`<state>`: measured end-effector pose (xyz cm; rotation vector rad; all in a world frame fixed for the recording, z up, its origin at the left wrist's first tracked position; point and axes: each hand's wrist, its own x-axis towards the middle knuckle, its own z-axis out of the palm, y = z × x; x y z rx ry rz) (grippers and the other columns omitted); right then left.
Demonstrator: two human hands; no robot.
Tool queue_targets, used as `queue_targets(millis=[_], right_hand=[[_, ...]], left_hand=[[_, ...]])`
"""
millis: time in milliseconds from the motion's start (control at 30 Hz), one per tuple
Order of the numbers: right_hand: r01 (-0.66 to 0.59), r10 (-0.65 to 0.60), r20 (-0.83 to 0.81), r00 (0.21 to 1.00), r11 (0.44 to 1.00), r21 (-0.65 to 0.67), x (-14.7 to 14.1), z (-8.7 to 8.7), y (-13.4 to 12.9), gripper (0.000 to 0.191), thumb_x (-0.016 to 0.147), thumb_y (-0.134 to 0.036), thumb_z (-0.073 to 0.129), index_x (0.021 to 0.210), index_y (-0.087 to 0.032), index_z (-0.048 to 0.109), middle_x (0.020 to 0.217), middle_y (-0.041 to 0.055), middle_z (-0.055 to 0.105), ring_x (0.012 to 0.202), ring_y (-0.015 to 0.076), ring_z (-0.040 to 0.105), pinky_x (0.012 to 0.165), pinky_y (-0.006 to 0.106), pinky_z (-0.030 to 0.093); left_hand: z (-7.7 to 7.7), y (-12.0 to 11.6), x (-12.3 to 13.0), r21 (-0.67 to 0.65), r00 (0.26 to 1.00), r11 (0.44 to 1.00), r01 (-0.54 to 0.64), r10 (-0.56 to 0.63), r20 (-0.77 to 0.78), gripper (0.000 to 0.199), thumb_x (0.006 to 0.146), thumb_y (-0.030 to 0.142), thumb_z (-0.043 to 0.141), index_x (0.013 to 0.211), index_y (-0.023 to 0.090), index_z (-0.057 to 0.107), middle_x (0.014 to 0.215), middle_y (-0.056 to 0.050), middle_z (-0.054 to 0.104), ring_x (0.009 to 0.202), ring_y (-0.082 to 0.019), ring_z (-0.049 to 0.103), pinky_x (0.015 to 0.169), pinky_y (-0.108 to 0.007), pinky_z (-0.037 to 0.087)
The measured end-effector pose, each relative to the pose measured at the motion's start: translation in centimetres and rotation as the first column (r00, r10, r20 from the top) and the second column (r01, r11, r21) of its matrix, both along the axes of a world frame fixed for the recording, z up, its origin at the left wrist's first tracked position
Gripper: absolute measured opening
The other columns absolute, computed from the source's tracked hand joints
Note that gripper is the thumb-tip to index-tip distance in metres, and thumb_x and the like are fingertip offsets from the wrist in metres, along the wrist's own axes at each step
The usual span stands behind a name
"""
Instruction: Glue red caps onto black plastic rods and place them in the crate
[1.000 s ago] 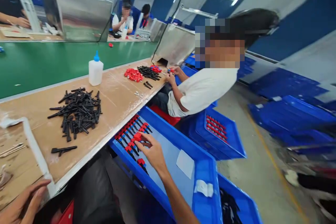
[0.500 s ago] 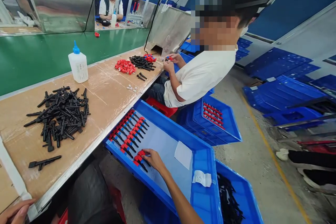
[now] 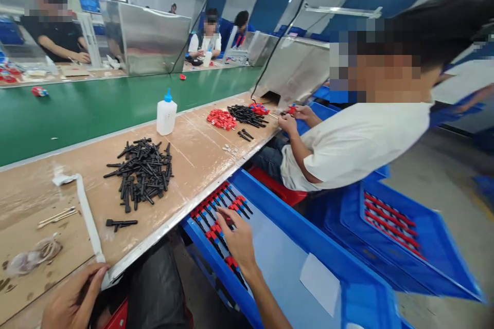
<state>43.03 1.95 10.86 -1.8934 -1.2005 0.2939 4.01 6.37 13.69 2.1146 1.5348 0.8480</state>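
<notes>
My right hand (image 3: 239,241) is above the blue tray (image 3: 285,226), its fingers loosely bent and apart. It is over the rows of small red, blue and black assembled pieces (image 3: 216,236) and hides some of them. Whether its fingertips touch a piece I cannot tell. At the table's near edge is my left hand (image 3: 75,295), with curled fingers, its thumb and forefinger close together by the end of a white tape strip (image 3: 88,216). What lies within those fingers is hidden. A single black stick-shaped part (image 3: 121,223) lies beyond it, near a pile of black parts (image 3: 144,169).
A white bottle with a blue cap (image 3: 166,115) stands at the back. Farther right lie red pieces (image 3: 221,119) and more black parts (image 3: 247,114), where a co-worker (image 3: 347,154) handles a piece. Cotton swabs (image 3: 57,216) are at left. Stacked blue crates (image 3: 347,216) stand behind.
The view has swung left and up. My right hand has left the nearest piece and moved farther along the tray, its fingers loosened. More of my left hand shows, its fingers curled.
</notes>
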Motion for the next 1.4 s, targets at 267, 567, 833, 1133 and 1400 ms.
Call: queue_targets(millis=[267, 567, 833, 1133, 1400], right_hand=[[-0.556, 0.544, 0.114, 0.831, 0.821, 0.134, -13.0, 6.2, 8.0, 0.019, 0.088, -0.029, 0.064, 0.106, -0.026, 0.07, 0.101, 0.0043, 0.07, 0.094, 0.0203, 0.064, 0.088, 0.034, 0.052], [-0.636, 0.628, 0.099, 0.772, 0.765, 0.101, -18.0, 4.0, 8.5, 0.025, 0.096, -0.026, 0.049, 0.106, -0.021, 0.071, 0.101, 0.0115, 0.07, 0.099, 0.0283, 0.062, 0.091, 0.048, 0.049], [-0.717, 0.672, -0.459, 0.581, 0.689, 0.102, -22.7, 6.6, 3.4, 0.026, 0.091, -0.037, 0.059, 0.106, -0.021, 0.073, 0.088, 0.0053, 0.075, 0.082, 0.0214, 0.07, 0.075, 0.032, 0.059], [-0.664, 0.659, -0.313, 0.684, 0.74, 0.109, -26.9, 5.7, 9.5, 0.036, 0.088, -0.042, 0.062, 0.111, -0.015, 0.07, 0.096, 0.0097, 0.074, 0.082, 0.0205, 0.066, 0.075, 0.032, 0.053], [-0.776, 0.784, -0.155, 0.601, 0.619, 0.124, -29.6, 7.2, 11.0, 0.014, 0.085, -0.034, 0.067, 0.089, -0.022, 0.074, 0.086, 0.0032, 0.071, 0.071, 0.0172, 0.057, 0.066, 0.029, 0.046]], left_hand=[[1.3, -1.3, 0.7, -0.111, 0.985, 0.992, 0.058, -0.039, 0.166, 0.021, 0.089, 0.041, 0.056, 0.089, 0.027, 0.072, 0.087, 0.003, 0.075, 0.079, -0.016, 0.07, 0.072, -0.019, 0.053], [3.1, -2.3, 1.1, -0.276, 0.933, 0.959, 0.055, 0.05, 0.357, 0.031, 0.095, 0.041, 0.045, 0.101, 0.024, 0.07, 0.083, -0.005, 0.067, 0.078, -0.02, 0.061, 0.073, -0.028, 0.048], [3.0, -2.7, 2.2, -0.371, 0.611, 0.923, -0.099, 0.351, 0.71, 0.038, 0.094, 0.045, 0.046, 0.119, 0.021, 0.062, 0.115, -0.008, 0.064, 0.112, -0.022, 0.056, 0.102, -0.036, 0.04], [3.1, -2.6, -0.9, -0.424, -0.186, 0.881, 0.211, 0.462, 0.867, 0.026, 0.093, 0.04, 0.053, 0.086, 0.015, 0.055, 0.055, 0.008, 0.037, 0.045, -0.005, 0.034, 0.047, -0.018, 0.028], [1.5, -2.5, -2.0, -0.414, -0.288, 0.851, 0.322, 0.505, 0.814, 0.025, 0.094, 0.037, 0.052, 0.091, 0.013, 0.056, 0.057, 0.008, 0.028, 0.047, -0.005, 0.024, 0.047, -0.019, 0.021]])
